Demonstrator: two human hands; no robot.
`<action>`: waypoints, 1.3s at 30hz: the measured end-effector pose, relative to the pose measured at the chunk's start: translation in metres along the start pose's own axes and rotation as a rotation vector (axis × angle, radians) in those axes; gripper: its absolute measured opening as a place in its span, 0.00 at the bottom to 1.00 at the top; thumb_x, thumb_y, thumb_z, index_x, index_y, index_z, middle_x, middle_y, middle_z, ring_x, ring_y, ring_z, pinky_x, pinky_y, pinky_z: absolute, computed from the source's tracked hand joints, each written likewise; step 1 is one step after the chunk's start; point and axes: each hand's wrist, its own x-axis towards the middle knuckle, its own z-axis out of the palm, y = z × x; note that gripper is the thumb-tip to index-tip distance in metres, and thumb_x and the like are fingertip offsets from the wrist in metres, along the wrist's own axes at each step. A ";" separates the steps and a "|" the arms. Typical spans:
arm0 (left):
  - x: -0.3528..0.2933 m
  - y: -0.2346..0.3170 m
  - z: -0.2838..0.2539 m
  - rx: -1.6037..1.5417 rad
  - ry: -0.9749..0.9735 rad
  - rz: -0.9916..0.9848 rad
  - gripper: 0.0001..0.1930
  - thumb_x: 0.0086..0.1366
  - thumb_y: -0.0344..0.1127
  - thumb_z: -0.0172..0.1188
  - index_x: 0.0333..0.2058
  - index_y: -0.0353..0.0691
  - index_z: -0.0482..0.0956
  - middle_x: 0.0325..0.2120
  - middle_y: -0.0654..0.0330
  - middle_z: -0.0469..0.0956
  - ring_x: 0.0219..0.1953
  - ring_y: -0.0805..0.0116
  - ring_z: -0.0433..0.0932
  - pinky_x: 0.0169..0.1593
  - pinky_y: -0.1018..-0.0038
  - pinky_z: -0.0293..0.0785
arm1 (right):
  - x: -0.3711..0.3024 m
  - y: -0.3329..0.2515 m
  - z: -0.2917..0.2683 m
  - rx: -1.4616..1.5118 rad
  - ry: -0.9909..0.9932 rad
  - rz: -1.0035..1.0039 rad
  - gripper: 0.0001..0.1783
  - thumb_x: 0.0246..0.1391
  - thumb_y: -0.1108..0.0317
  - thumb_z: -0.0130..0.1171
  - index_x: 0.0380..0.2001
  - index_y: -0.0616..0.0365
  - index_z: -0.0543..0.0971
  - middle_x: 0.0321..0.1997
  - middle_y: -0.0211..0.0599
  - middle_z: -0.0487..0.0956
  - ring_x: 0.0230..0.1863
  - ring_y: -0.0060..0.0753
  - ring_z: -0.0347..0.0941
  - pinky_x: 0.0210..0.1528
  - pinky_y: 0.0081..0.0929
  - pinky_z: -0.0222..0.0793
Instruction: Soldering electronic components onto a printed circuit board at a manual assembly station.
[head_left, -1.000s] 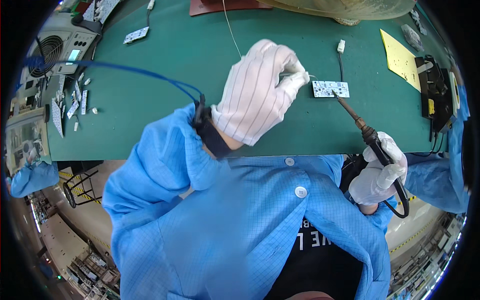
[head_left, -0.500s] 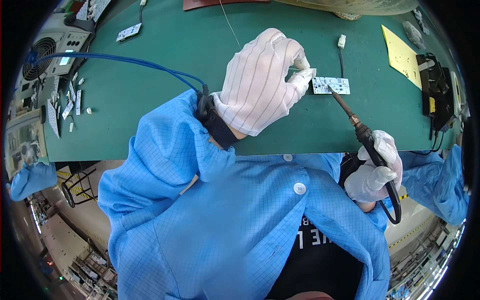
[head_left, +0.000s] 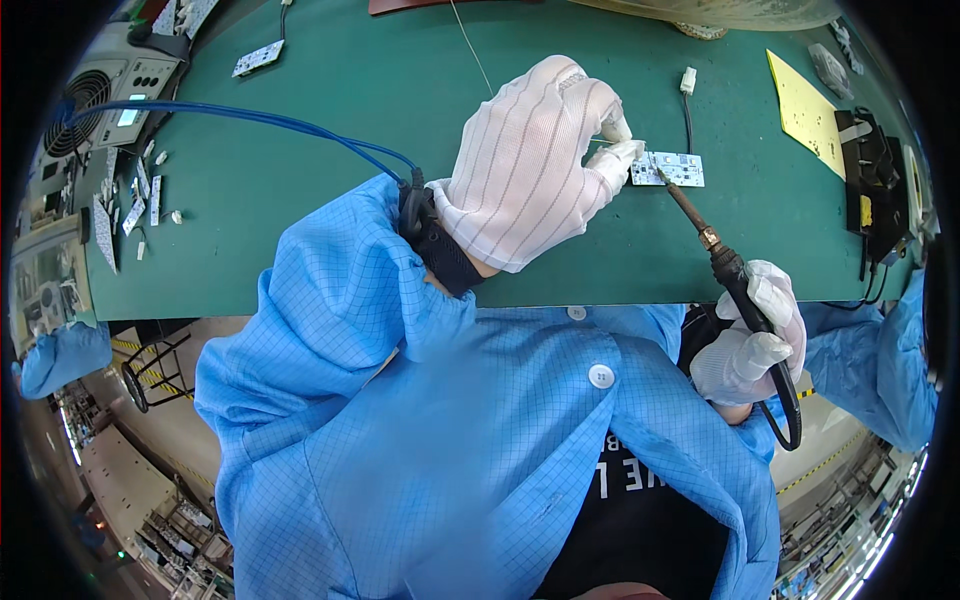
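A small white circuit board (head_left: 685,172) lies on the green bench mat, with a cable and white connector (head_left: 688,82) leading off its far edge. My left hand (head_left: 535,165), in a striped white glove, is closed in a pinch on a thin solder wire (head_left: 470,45). Its fingertips reach the board's left end and hide part of it. In my gloved right hand (head_left: 745,355) is a soldering iron (head_left: 735,280), held by its black handle. The iron's tip is at the left part of the board, close to the left fingertips; contact is too small to make out.
A similar board (head_left: 258,59) lies far left, and several loose boards and connectors (head_left: 135,200) are at the left. Blue cables (head_left: 250,118) run to my left wrist strap. At right are a yellow sheet (head_left: 808,115) and a black iron stand (head_left: 880,180).
My left hand has shifted slightly right, and its fingertips now cover the board's left end. The iron's tip has moved slightly towards them. Both hands keep their hold.
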 end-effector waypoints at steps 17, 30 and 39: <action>-0.001 -0.002 0.003 0.023 -0.021 0.005 0.12 0.51 0.33 0.72 0.30 0.42 0.76 0.27 0.62 0.76 0.32 0.61 0.76 0.35 0.66 0.74 | 0.014 -0.020 -0.001 0.080 0.023 0.204 0.31 0.69 0.46 0.46 0.43 0.71 0.78 0.21 0.40 0.77 0.25 0.33 0.73 0.38 0.36 0.73; 0.000 -0.003 0.004 0.014 -0.024 0.016 0.12 0.52 0.34 0.71 0.30 0.41 0.75 0.27 0.61 0.76 0.31 0.60 0.76 0.34 0.67 0.74 | 0.016 -0.028 0.000 0.102 0.052 0.255 0.30 0.69 0.48 0.48 0.45 0.72 0.77 0.23 0.43 0.78 0.28 0.33 0.75 0.39 0.33 0.74; 0.000 -0.002 0.003 0.006 -0.008 0.025 0.12 0.52 0.34 0.71 0.31 0.40 0.76 0.28 0.60 0.76 0.31 0.58 0.76 0.35 0.66 0.74 | 0.014 -0.026 0.000 0.125 0.064 0.256 0.31 0.68 0.47 0.49 0.44 0.72 0.78 0.22 0.41 0.78 0.27 0.32 0.74 0.39 0.33 0.74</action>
